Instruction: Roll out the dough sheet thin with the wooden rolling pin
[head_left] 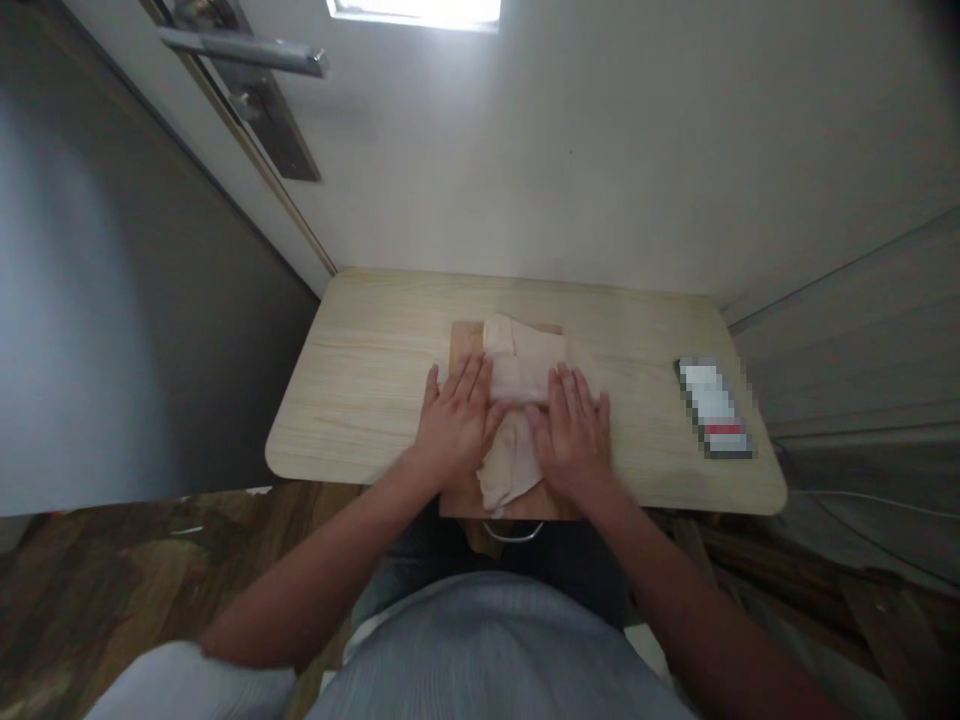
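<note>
A pale beige piece of cloth (529,360), partly folded over itself, lies on a brown rectangular board (463,497). My left hand (457,415) rests flat at the cloth's left side, fingers stretched forward over its edge and the board. On the right side, my right hand (576,430) lies flat with its fingers extended on the cloth's edge. The two thumbs point toward each other across the middle of the cloth. Neither hand grips anything. A curved metal handle (514,535) shows below the board's near edge.
The light wooden table (360,380) has rounded corners and stands against a white door (525,170) with a metal lever handle (247,50). A phone-like object (714,410), blurred out, lies near the table's right end. A grey panel (150,300) stands to the left.
</note>
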